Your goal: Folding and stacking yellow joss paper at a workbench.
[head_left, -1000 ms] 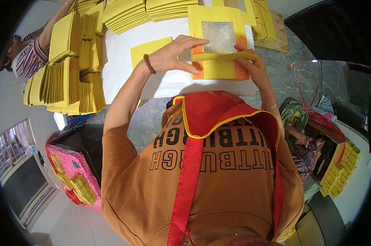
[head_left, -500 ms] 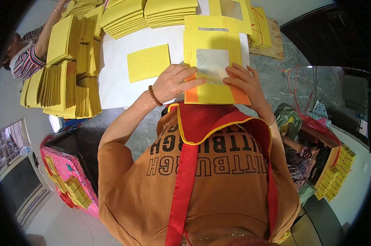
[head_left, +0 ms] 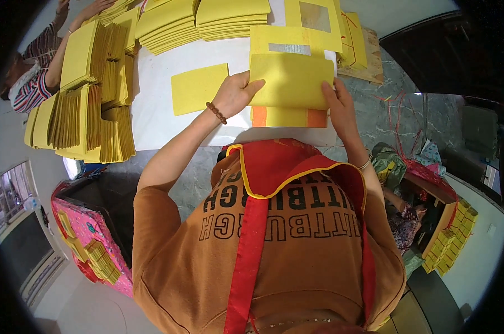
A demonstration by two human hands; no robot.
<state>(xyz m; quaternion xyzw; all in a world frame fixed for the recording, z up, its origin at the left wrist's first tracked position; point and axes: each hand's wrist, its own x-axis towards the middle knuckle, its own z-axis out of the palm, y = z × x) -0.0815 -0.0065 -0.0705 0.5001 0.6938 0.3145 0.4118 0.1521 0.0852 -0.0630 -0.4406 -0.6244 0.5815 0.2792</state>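
Note:
In front of me a stack of yellow paper sheets lies on the white table; a silver strip and orange end patches show on it. Above its near half is a folded plain yellow sheet, gripped along both short sides. My left hand pinches its left edge, thumb on top and fingers beneath. At the right edge my right hand does the same, its fingers partly hidden. To the left of my left hand lies a separate folded yellow paper, touched by neither hand.
Stacked folded yellow papers line the table's left side, with further piles along the far edge. A co-worker's arm reaches in at far left. A tied yellow bundle rests on a wooden board at far right.
Both hands have taken hold of the top sheet, now folded over so its silver square is covered. My right hand has moved a little away from me. At far left another arm shows more.

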